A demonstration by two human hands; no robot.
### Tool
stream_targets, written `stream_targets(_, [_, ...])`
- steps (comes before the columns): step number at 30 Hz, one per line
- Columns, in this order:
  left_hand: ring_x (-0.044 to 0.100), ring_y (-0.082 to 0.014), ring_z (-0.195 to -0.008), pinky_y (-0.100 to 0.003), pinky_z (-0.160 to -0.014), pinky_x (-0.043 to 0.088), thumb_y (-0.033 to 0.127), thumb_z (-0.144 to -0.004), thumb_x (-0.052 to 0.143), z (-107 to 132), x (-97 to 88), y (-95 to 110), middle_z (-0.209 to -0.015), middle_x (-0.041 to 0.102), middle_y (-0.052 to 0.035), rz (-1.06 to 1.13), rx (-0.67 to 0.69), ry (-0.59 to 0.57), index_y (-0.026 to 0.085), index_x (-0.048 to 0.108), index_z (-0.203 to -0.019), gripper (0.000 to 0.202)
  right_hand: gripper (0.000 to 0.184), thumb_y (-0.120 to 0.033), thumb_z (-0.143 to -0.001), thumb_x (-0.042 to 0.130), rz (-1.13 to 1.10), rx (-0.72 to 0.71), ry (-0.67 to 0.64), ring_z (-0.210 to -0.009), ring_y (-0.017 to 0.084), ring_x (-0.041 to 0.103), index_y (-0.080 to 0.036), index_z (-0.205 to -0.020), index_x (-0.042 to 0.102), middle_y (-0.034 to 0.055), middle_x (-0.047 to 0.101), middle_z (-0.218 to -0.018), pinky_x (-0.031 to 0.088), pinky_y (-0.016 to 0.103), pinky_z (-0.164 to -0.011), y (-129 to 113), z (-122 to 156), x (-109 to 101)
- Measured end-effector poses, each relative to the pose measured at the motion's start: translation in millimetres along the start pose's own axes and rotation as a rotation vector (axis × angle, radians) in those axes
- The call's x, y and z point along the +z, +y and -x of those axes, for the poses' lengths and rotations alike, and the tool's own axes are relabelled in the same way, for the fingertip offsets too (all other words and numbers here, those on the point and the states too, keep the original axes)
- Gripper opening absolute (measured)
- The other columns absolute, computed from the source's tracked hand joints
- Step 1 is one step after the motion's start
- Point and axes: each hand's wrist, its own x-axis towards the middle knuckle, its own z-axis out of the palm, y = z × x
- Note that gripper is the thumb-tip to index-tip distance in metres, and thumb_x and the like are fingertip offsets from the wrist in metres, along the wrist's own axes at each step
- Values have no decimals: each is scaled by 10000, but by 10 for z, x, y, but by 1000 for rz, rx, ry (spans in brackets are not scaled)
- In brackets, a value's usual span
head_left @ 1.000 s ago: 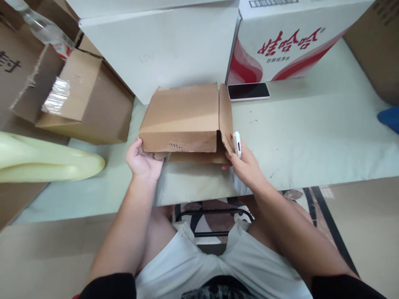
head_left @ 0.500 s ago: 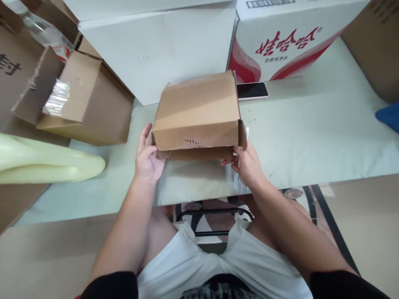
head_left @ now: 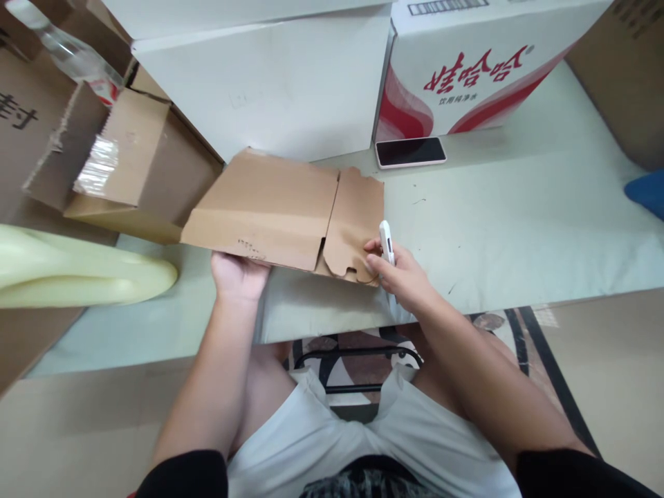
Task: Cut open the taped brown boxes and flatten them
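Observation:
A brown cardboard box (head_left: 280, 204), collapsed nearly flat with its notched side flap (head_left: 355, 228) laid out to the right, is held just over the table's front half. My left hand (head_left: 238, 275) supports its near left edge from beneath; most of the fingers are hidden under the cardboard. In my right hand (head_left: 407, 277) is a slim white tool that looks like a box cutter (head_left: 386, 242), pointing up between thumb and fingers. The fingertips of that hand are at the flap's right edge.
Behind stand a white carton (head_left: 259, 90) and a white-and-red carton (head_left: 461, 83), with a phone (head_left: 411, 151) lying before them. At left are an open brown box (head_left: 150, 152), a plastic bottle (head_left: 77, 55) and a pale yellow object (head_left: 88, 268). A blue object (head_left: 646, 195) sits far right.
The box has gone from a standing, boxy shape to nearly flat and moved left, its side flap now spread rightward. The white tool in my right hand has come into clear view.

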Motion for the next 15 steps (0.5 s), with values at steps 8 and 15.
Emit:
stream_targets(8, [681,-294,-1128,-445,-1018,528,353,-959,397,12,28,5,-1011,764,-156,-10,-9,76,123,692,-1179,434,466,-431,-776,694,-185,11,158,-595,101,383,-307,-1208,569,-11,498,-847,221,213,-421,-73,-44,-63])
stream_targets(15, [721,-249,-908,-364,-874,567,443,-972,391,15,35,22,-952,770,-134,-73,-9,173,115,689,-1206,502,564,-433,-684,726,-324,90,179,-518,74,355,-293,-1190,521,-70,401,-702,134,179,-385,-209,-42,-158])
